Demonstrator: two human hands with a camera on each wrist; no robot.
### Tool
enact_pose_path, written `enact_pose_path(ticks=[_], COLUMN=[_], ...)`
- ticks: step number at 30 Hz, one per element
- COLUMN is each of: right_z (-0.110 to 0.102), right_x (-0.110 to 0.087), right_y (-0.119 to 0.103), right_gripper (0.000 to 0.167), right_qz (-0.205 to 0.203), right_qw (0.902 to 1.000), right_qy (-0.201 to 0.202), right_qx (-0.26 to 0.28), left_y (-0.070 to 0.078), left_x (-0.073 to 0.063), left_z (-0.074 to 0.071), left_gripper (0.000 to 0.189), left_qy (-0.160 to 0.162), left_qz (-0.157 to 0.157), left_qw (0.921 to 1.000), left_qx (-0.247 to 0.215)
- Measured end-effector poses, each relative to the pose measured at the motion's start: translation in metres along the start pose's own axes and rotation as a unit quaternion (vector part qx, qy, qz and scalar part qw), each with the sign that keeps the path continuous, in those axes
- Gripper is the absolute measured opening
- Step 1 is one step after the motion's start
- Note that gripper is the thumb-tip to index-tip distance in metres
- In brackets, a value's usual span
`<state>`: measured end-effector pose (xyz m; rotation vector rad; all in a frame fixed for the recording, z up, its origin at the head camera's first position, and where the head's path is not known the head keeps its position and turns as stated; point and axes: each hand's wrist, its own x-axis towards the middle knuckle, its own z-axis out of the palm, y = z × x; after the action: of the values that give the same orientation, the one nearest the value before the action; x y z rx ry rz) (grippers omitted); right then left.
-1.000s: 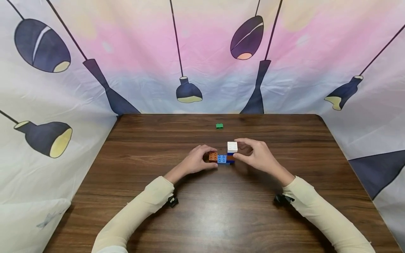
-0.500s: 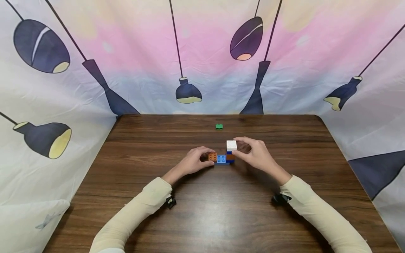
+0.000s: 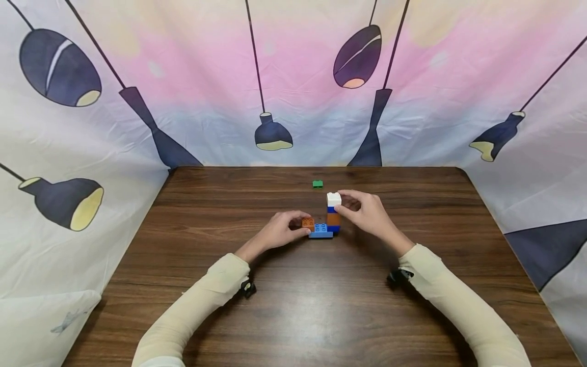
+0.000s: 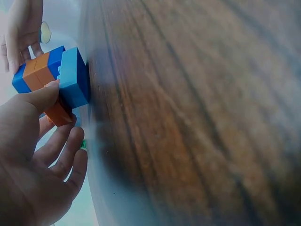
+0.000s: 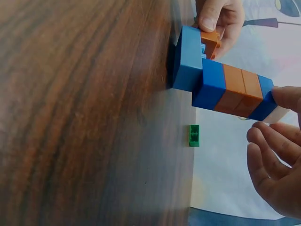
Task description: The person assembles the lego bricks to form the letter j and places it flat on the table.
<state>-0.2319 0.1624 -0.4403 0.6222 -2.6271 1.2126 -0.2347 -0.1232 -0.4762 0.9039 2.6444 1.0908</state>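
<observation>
A long light blue toy brick [image 3: 320, 235] lies low on the table in the head view. An orange brick [image 3: 308, 224] sits on its left end, and my left hand [image 3: 281, 230] pinches that orange brick between thumb and fingers. At its right end stands a stack of bricks [image 5: 238, 90], dark blue and orange, capped by a white brick [image 3: 334, 199]. My right hand [image 3: 367, 210] grips the stack near the top, thumb on the upper dark blue brick [image 5: 267, 98]. The right fingertips behind the white brick are partly hidden.
A small green brick [image 3: 318, 184] lies alone near the table's far edge. Brown wooden table [image 3: 293, 306] surrounds the bricks. A printed cloth [image 3: 302, 76] with lamp pictures hangs behind and beside it.
The stack's top has moved away from me and up in the head view, so more of the front sides shows. My right hand has moved with it; the left has kept its hold.
</observation>
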Motion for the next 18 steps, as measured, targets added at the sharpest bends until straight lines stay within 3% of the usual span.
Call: enact_pose_path(ticks=[12,18], right_z=[0.005,0.006], right_x=[0.013,0.017], right_y=[0.009,0.016], right_gripper=[0.039,0.040], right_qz=[0.019,0.027], right_qw=[0.9996,0.9995], right_qy=[0.020,0.007], right_qx=[0.009,0.018], left_y=[-0.002,-0.004], left_x=[0.005,0.007], left_z=[-0.003,-0.003], left_gripper=[0.041,0.040], left_qy=[0.004,0.005], left_qz=[-0.017,-0.018], left_qw=[0.9994,0.9992], left_qx=[-0.029,-0.035])
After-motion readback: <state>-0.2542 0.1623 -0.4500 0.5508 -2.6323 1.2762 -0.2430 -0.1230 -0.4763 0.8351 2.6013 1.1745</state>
